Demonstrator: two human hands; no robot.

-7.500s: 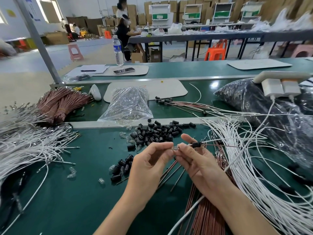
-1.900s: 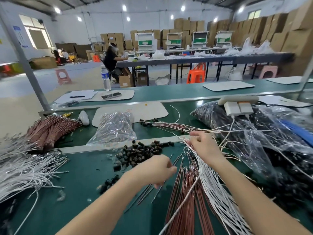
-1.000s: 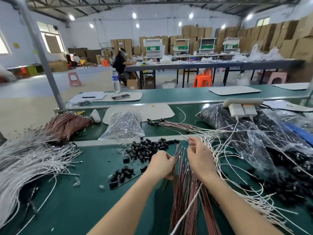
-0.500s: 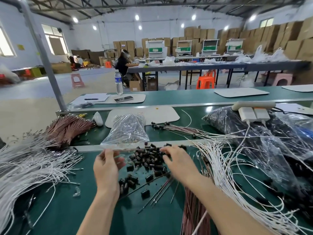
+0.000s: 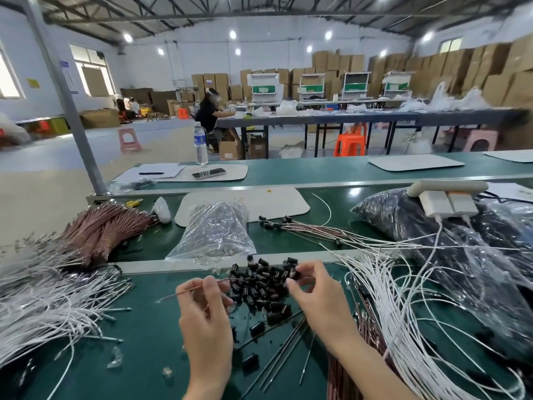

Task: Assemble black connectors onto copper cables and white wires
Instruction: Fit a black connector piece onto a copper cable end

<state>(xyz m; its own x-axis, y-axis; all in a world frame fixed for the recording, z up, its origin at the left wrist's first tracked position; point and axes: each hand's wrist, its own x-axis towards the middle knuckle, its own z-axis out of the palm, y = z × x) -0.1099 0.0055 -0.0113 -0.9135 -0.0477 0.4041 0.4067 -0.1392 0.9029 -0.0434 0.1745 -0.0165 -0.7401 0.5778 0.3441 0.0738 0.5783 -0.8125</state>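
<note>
A pile of small black connectors (image 5: 261, 284) lies on the green table (image 5: 144, 342) in front of me. My left hand (image 5: 206, 310) pinches a thin copper cable (image 5: 184, 290) that sticks out to the left. My right hand (image 5: 314, 293) reaches into the right side of the pile and pinches a black connector (image 5: 294, 274) between thumb and fingertips. Loose white wires (image 5: 403, 298) fan out to the right of my right arm. Copper cables (image 5: 372, 336) lie under my right forearm.
A heap of white wires (image 5: 43, 298) and bundled copper cables (image 5: 106, 229) lie at the left. A clear bag of parts (image 5: 216, 232) sits behind the pile. Finished cables with connectors (image 5: 302, 229) lie beyond. Large plastic bags (image 5: 461, 249) and a power strip (image 5: 447, 194) fill the right.
My left hand has moved right toward the pile and now holds a copper cable. My right hand has curled onto a connector at the pile's right edge.
</note>
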